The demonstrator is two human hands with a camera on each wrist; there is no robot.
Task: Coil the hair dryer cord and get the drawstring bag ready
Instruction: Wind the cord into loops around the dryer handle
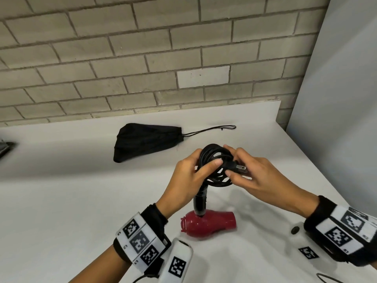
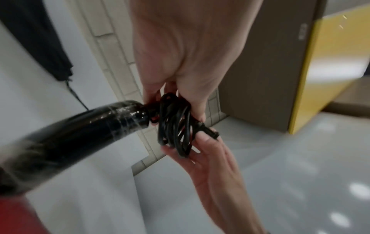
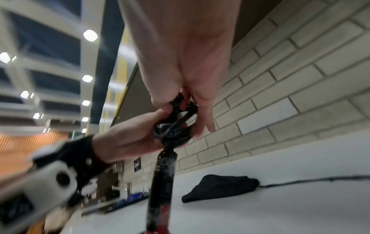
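A red hair dryer (image 1: pixel 208 223) hangs just above the white table (image 1: pixel 61 201), its black handle (image 1: pixel 201 203) pointing up. Its black cord (image 1: pixel 216 164) is wound into a coil above the handle. My left hand (image 1: pixel 189 176) grips the coil, thumb across the loops. My right hand (image 1: pixel 251 174) pinches the plug end (image 1: pixel 237 168), whose metal prongs stick out to the right. In the left wrist view the coil (image 2: pixel 174 123) sits between both hands beside the handle (image 2: pixel 80 136). The black drawstring bag (image 1: pixel 144 140) lies flat behind, its string (image 1: pixel 212 129) trailing right.
A brick wall (image 1: pixel 142 58) runs along the table's back edge. A grey panel (image 1: pixel 336 99) rises at the right, close to the table's right edge. A dark object (image 1: pixel 5 149) pokes in at the far left.
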